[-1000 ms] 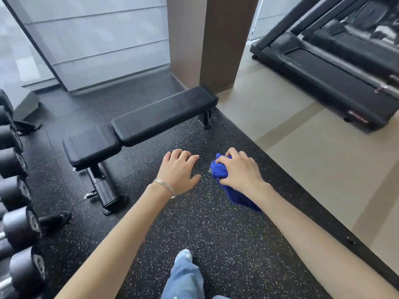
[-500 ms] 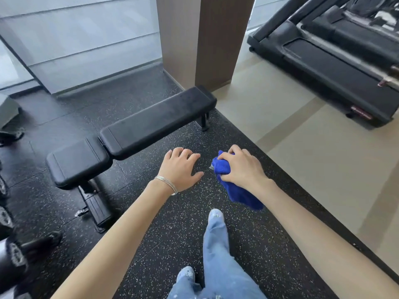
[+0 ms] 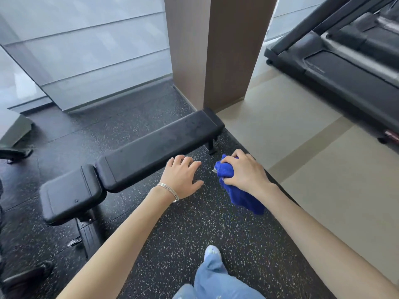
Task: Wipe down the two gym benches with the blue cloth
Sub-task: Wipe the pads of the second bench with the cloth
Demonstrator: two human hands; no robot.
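Note:
One black padded gym bench (image 3: 151, 152) lies flat on the speckled rubber floor, running from lower left to the wooden pillar; its short seat pad (image 3: 71, 194) is at the left. My right hand (image 3: 244, 171) grips a bunched blue cloth (image 3: 239, 190), held in the air to the right of the bench's near edge. My left hand (image 3: 181, 178) hovers palm down with fingers spread, just in front of the long pad, holding nothing. A second bench is not in view.
A wooden pillar (image 3: 216, 50) stands right behind the bench's far end. A black treadmill (image 3: 345, 61) fills the upper right on the beige floor. Frosted glass panels line the back. My leg in blue jeans (image 3: 213, 277) is at the bottom.
I have stepped closer to the bench and the view has swung right, so the dumbbell rack has left the frame. Both hands keep their pose, with the cloth still held.

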